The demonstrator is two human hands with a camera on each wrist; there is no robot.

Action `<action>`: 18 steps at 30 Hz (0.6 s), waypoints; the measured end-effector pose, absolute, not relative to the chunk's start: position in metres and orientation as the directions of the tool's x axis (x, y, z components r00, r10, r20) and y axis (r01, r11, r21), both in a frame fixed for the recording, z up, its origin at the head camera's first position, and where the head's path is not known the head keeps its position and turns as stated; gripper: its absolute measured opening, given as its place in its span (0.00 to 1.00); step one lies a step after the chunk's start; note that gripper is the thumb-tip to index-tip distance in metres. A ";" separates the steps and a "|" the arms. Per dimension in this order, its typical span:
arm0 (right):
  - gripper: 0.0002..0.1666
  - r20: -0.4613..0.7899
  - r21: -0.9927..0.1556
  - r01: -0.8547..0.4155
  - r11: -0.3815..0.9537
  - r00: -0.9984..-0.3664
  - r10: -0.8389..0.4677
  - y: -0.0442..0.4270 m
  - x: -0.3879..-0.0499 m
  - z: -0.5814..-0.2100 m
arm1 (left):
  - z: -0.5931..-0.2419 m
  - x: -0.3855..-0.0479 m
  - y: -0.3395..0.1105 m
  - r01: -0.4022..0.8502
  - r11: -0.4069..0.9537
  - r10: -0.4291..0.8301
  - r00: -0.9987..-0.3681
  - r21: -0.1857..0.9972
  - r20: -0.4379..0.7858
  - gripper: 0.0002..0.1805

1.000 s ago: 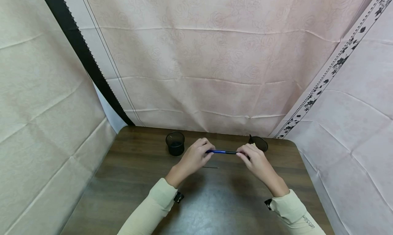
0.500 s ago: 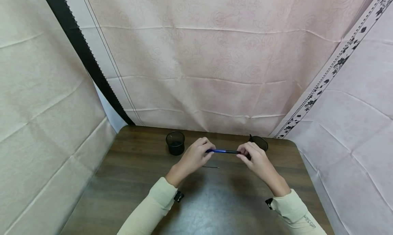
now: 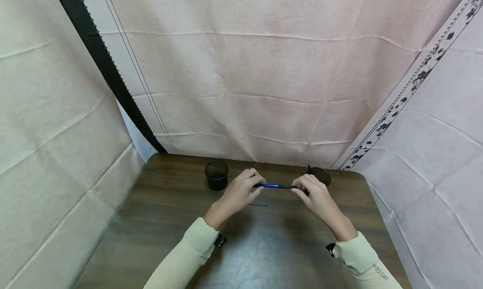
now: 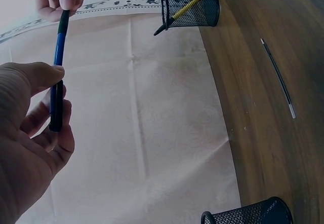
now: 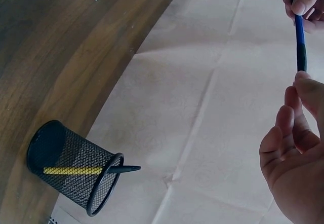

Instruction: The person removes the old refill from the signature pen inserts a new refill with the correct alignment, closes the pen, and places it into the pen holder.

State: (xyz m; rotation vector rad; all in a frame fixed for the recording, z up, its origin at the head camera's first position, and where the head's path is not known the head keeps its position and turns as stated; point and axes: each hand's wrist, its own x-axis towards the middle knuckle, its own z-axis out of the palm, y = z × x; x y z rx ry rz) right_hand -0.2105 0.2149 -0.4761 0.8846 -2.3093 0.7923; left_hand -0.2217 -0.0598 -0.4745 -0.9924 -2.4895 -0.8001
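Observation:
A blue pen with a black grip section [image 3: 277, 186] is held level above the table between both hands. My left hand [image 3: 240, 191] pinches its blue barrel between thumb and fingers; in the left wrist view the pen's black end [image 4: 56, 115] lies against the fingers. At the other end, my right hand [image 3: 312, 193] pinches the tip of the black grip, and the point itself is hidden by the fingertips. A thin dark ink refill [image 4: 277, 74] with a pale end lies on the table, partly behind the left hand in the head view.
One black mesh pen cup [image 3: 216, 178] stands at the back, left of the hands. Behind the right hand is another mesh cup [image 5: 76, 155], with a yellow-and-black pen [image 5: 76, 171] leaning inside it. Patterned cloth [image 3: 245, 79] hangs along the wooden table's [image 3: 166, 213] far edge and sides.

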 end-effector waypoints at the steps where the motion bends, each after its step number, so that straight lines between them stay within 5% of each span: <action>1: 0.13 0.649 -0.332 -0.718 0.612 -0.644 -0.405 0.215 -0.210 -0.476 | -0.475 -0.222 -0.060 0.710 0.596 0.516 -0.696 0.374 0.499 0.05; 10: 0.05 0.612 -0.350 -0.700 0.622 -0.674 -0.414 0.216 -0.209 -0.475 | -0.474 -0.221 -0.059 0.717 0.590 0.516 -0.689 0.372 0.509 0.05; 18: 0.14 0.586 -0.368 -0.674 0.640 -0.703 -0.403 0.219 -0.206 -0.477 | -0.476 -0.222 -0.059 0.713 0.596 0.518 -0.693 0.369 0.502 0.05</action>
